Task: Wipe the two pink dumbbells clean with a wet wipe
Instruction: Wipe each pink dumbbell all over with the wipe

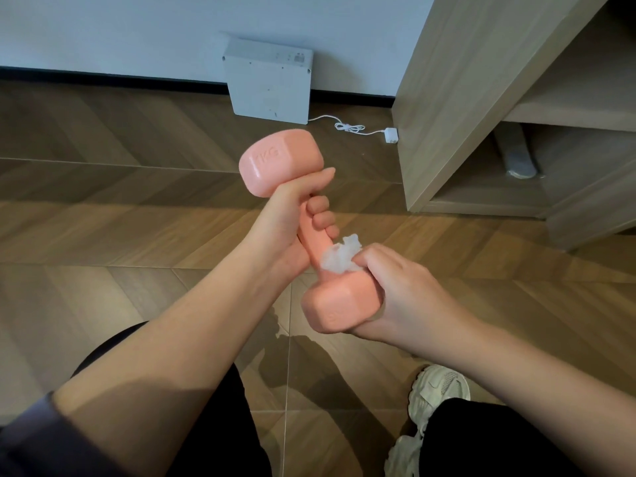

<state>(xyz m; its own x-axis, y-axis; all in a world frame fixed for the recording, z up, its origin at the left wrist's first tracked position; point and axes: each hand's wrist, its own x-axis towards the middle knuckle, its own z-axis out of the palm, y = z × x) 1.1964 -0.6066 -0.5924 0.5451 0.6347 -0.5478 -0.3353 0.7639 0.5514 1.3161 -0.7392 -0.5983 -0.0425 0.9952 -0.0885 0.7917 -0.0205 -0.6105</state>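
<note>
Pink dumbbell (311,242), one, wet wipe (339,258), one

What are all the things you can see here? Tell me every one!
dumbbell: one, pink, held up mid-frame
wet wipe: one, white, against the dumbbell's handle
floor: one, brown wood, underneath
box: one, white, by the wall
cable: one, white, on the floor right of the box
shelf unit: one, light wood, right side
shoe: one, off-white, bottom right
left hand: one, grips the dumbbell's handle
right hand: one, holds the wet wipe
</note>
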